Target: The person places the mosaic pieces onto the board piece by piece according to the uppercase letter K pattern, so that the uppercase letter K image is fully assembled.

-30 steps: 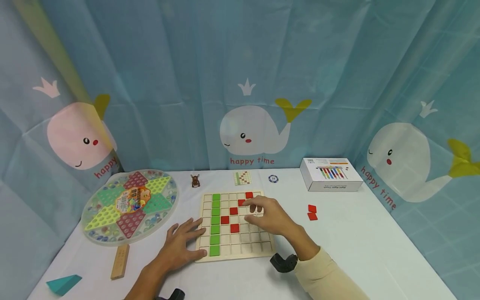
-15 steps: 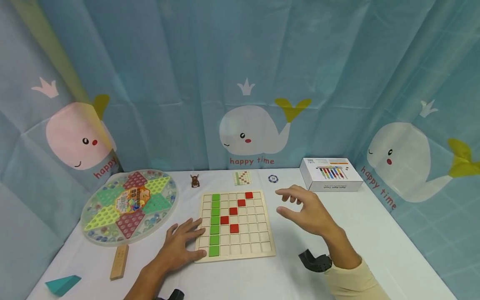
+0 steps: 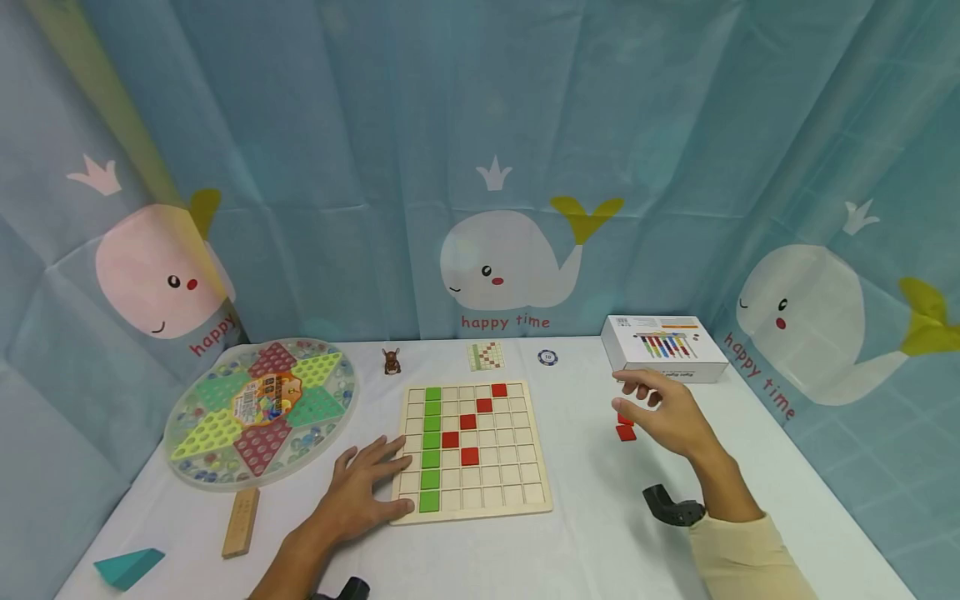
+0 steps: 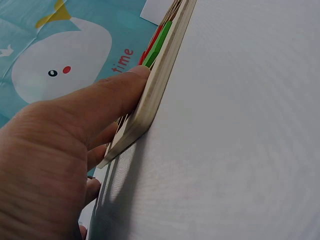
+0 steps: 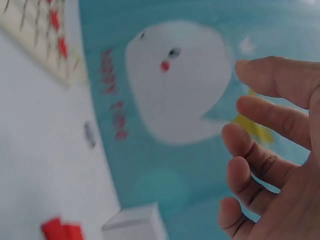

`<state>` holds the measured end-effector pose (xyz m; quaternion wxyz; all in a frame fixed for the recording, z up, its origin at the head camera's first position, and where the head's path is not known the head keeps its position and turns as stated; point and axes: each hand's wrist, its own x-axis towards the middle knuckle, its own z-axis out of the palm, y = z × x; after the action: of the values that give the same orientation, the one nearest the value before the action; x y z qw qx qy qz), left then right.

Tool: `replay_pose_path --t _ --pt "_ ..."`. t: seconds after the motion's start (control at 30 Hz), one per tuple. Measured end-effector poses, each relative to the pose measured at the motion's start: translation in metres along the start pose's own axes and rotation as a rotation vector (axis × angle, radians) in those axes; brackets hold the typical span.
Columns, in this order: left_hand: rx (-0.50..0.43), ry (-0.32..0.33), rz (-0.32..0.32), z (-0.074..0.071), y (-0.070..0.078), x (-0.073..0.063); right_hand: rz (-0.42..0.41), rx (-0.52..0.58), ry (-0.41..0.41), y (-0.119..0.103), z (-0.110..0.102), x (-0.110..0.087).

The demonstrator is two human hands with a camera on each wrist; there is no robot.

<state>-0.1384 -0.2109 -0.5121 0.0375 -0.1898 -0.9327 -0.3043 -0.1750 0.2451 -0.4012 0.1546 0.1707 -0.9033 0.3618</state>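
Note:
A wooden grid board [image 3: 502, 477] lies on the table, with a column of green square tiles [image 3: 431, 459] and a slanting line of red tiles [image 3: 468, 422]. At its left edge rests my left hand [image 3: 362, 493], fingers spread and touching the rim. The left wrist view has the thumb [image 4: 112, 95] on the board's edge [image 4: 150, 102]. My right hand [image 3: 667, 417] hovers with nothing in it, fingers loosely bent and apart from the thumb. Just below and left of it are two loose red tiles [image 3: 626, 432], one partly hidden by the hand; both appear in the right wrist view.
Behind the board are a pattern card [image 3: 486, 356], a poker chip [image 3: 547, 357] and a small brown animal figure [image 3: 392, 362]. A white box [image 3: 660, 346] stands back right. On the left lie a round marble board [image 3: 202, 396], a wooden block [image 3: 241, 522] and a teal wedge [image 3: 129, 569].
My right hand has moved from above the grid board rightward to the loose red tiles, holding nothing. My left hand has stayed at the board's left edge.

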Motion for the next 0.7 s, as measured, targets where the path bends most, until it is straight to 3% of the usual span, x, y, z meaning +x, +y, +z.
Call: replay_pose_path --t 0.23,0.47,0.7 --pt "-0.006 0.011 0.013 -0.001 0.001 -0.001 0.147 0.022 -0.056 0.048 0.004 0.001" --pt "-0.005 -0.007 -0.007 -0.001 0.003 -0.001 0.338 0.018 -0.153 0.08 0.008 -0.002" --pt "-0.014 -0.01 -0.005 -0.002 0.001 0.0 0.354 -0.025 -0.227 0.097 0.012 -0.005"
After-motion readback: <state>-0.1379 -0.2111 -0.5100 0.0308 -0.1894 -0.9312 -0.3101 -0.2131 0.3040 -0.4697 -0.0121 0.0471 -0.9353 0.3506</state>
